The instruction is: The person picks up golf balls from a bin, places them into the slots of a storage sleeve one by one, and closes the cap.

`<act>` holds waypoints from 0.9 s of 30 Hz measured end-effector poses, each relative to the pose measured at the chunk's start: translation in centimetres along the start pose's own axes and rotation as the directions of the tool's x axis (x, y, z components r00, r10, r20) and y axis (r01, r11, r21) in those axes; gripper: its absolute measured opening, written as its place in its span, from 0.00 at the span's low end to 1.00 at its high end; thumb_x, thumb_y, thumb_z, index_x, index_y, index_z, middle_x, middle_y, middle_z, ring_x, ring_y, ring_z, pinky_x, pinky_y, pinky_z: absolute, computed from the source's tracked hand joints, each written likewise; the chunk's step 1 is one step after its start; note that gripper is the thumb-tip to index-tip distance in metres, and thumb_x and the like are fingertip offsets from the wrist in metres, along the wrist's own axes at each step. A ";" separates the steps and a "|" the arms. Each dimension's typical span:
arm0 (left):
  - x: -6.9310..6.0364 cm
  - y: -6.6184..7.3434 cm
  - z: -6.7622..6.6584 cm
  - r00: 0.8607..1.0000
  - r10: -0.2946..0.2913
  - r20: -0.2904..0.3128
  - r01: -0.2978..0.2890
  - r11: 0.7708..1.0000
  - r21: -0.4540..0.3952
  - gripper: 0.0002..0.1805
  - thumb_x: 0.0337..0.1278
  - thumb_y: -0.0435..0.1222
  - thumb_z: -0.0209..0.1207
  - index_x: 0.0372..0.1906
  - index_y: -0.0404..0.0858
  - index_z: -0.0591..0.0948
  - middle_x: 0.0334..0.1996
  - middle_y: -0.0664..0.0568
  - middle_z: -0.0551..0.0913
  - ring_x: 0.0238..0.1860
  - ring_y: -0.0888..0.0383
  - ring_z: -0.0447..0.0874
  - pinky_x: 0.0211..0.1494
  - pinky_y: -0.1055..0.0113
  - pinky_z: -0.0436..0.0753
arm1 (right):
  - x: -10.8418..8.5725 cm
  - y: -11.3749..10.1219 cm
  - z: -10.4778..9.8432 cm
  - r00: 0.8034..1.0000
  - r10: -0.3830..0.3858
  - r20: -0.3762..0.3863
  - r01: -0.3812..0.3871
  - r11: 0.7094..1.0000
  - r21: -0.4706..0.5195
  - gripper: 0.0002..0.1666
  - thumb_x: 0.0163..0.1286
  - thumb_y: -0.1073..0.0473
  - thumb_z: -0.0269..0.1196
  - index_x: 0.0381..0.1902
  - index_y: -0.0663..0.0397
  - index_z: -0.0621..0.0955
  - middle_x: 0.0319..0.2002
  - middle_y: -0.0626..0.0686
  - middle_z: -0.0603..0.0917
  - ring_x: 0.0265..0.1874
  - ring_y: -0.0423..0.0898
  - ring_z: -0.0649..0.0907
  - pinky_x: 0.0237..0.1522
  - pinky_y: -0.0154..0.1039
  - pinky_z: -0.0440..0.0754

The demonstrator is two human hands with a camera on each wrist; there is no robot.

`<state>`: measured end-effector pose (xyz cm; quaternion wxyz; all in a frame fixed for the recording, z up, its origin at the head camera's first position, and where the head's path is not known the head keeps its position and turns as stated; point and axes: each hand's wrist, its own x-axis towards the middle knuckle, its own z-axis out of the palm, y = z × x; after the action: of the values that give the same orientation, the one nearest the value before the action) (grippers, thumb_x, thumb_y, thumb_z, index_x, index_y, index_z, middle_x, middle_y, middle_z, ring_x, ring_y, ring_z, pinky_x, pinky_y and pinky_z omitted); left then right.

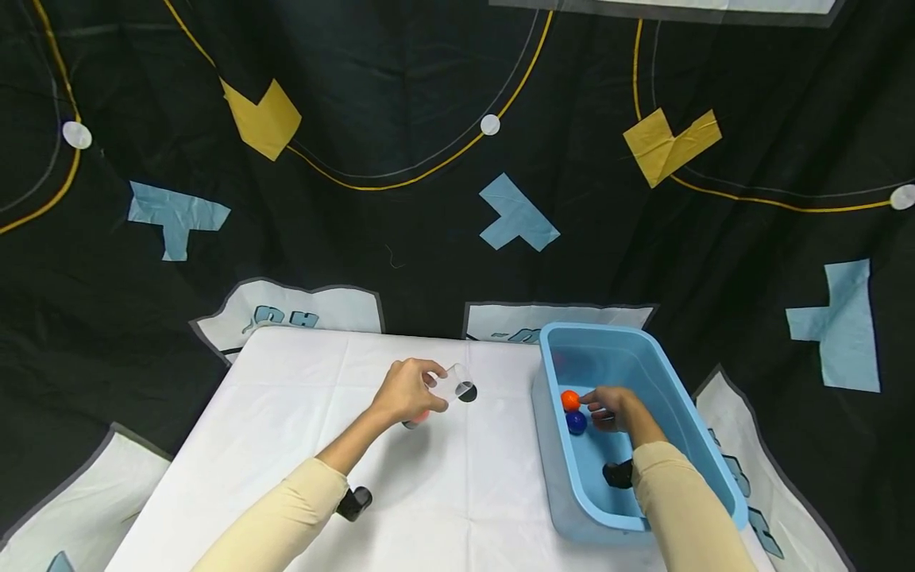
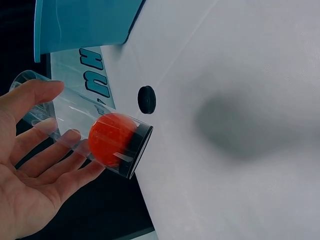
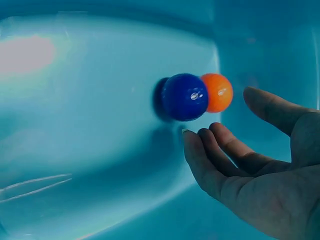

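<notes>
My left hand (image 1: 409,391) grips a clear plastic tube (image 2: 75,107) above the white table, thumb on one side and fingers on the other. The tube is tilted; an orange-red ball (image 2: 111,139) lies inside against its black-capped lower end (image 2: 135,152). Down inside a light blue tub (image 1: 565,477), my right hand (image 1: 620,409) has its fingers spread and slightly bent, holding nothing. Just beyond its fingertips, an orange ball (image 3: 218,93) and a dark blue ball (image 3: 185,97) lie side by side on the tub's floor, seemingly touching.
A black round cap (image 2: 147,99) lies on the white table (image 1: 286,397), beyond the tube. The tub's raised rim (image 1: 608,330) surrounds my right hand at the table's right side. Behind the table hangs a black cloth (image 1: 400,254) with tape marks.
</notes>
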<state>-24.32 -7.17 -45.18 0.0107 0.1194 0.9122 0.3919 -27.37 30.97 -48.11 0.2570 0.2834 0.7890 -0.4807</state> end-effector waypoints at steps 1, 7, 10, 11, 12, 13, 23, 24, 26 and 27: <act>0.0 -0.1 0.0 1.000 -0.002 0.000 0.002 1.000 0.004 0.22 0.32 0.33 0.79 0.42 0.42 0.89 0.34 0.49 0.90 0.38 0.55 0.88 0.40 0.63 0.86 | 0.0 0.2 0.0 1.000 0.011 -0.003 -0.011 1.000 0.007 0.29 0.77 0.60 0.54 0.68 0.73 0.66 0.64 0.74 0.69 0.57 0.63 0.77 0.62 0.50 0.81; -0.1 -0.3 0.2 1.000 -0.007 -0.005 0.007 1.000 0.012 0.22 0.31 0.33 0.79 0.42 0.43 0.89 0.34 0.49 0.90 0.38 0.55 0.88 0.43 0.60 0.86 | 0.5 1.2 0.3 0.998 0.056 -0.027 -0.055 0.997 0.056 0.28 0.76 0.60 0.56 0.67 0.73 0.67 0.60 0.72 0.72 0.52 0.60 0.80 0.61 0.47 0.81; -0.2 -0.3 0.2 1.000 -0.011 0.003 0.011 1.000 0.003 0.23 0.31 0.33 0.79 0.43 0.42 0.89 0.35 0.47 0.90 0.39 0.54 0.88 0.45 0.59 0.86 | 1.0 1.7 0.4 0.996 0.083 -0.041 -0.079 0.994 0.081 0.27 0.75 0.61 0.58 0.65 0.73 0.69 0.53 0.69 0.76 0.45 0.57 0.81 0.57 0.45 0.84; -0.2 -0.3 0.2 1.000 -0.014 0.005 0.014 1.000 0.001 0.23 0.31 0.33 0.78 0.43 0.42 0.89 0.35 0.47 0.91 0.39 0.54 0.88 0.45 0.59 0.86 | 1.2 1.8 0.4 0.995 0.094 -0.037 -0.090 0.992 0.086 0.27 0.74 0.61 0.58 0.64 0.73 0.69 0.51 0.68 0.77 0.43 0.56 0.81 0.55 0.45 0.85; -0.2 -0.3 0.2 1.000 -0.013 0.006 0.013 1.000 0.003 0.23 0.31 0.33 0.78 0.43 0.42 0.89 0.35 0.47 0.91 0.39 0.54 0.88 0.45 0.59 0.86 | 1.3 1.8 0.5 0.994 0.105 -0.033 -0.102 0.991 0.090 0.26 0.75 0.61 0.58 0.64 0.73 0.70 0.49 0.67 0.78 0.41 0.55 0.81 0.54 0.44 0.85; -0.2 -0.3 0.2 1.000 -0.014 0.007 0.014 1.000 0.002 0.23 0.32 0.33 0.78 0.43 0.42 0.89 0.36 0.46 0.91 0.39 0.54 0.88 0.45 0.59 0.86 | 1.4 1.9 0.5 0.993 0.113 -0.023 -0.110 0.990 0.093 0.26 0.75 0.60 0.58 0.63 0.74 0.70 0.47 0.66 0.78 0.40 0.54 0.81 0.52 0.43 0.86; -0.1 -0.5 0.3 1.000 -0.003 -0.002 0.003 1.000 0.003 0.23 0.31 0.33 0.79 0.43 0.41 0.89 0.36 0.44 0.91 0.39 0.54 0.88 0.45 0.58 0.86 | 1.9 2.2 0.8 0.997 0.079 0.016 -0.080 0.992 0.097 0.26 0.77 0.58 0.55 0.60 0.78 0.70 0.43 0.67 0.80 0.33 0.50 0.84 0.53 0.43 0.86; -0.1 -0.5 0.4 1.000 -0.003 0.002 0.003 1.000 0.003 0.23 0.31 0.33 0.79 0.43 0.42 0.89 0.36 0.45 0.91 0.39 0.54 0.88 0.46 0.58 0.86 | 1.8 2.2 0.8 0.997 0.072 0.026 -0.074 0.993 0.095 0.26 0.77 0.58 0.55 0.60 0.78 0.69 0.42 0.66 0.80 0.32 0.49 0.83 0.53 0.43 0.86; 0.0 -0.4 0.5 1.000 0.000 0.009 0.000 1.000 0.003 0.23 0.31 0.33 0.79 0.43 0.42 0.89 0.36 0.46 0.91 0.39 0.55 0.88 0.46 0.58 0.86 | 1.7 2.3 0.9 0.997 0.061 0.039 -0.064 0.993 0.098 0.26 0.76 0.58 0.56 0.59 0.78 0.69 0.41 0.66 0.79 0.30 0.49 0.83 0.52 0.44 0.86; 0.0 -0.4 0.5 1.000 0.000 0.010 0.000 1.000 0.004 0.23 0.31 0.33 0.79 0.43 0.42 0.89 0.36 0.46 0.91 0.39 0.55 0.88 0.46 0.58 0.86 | 1.7 2.4 0.9 0.997 0.055 0.045 -0.059 0.993 0.101 0.25 0.76 0.58 0.56 0.59 0.77 0.69 0.41 0.66 0.79 0.29 0.49 0.84 0.52 0.44 0.86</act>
<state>-24.33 -7.06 -45.83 0.0150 0.1213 0.9129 0.3894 -26.80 31.37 -51.15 0.2725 0.3083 0.7494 -0.5187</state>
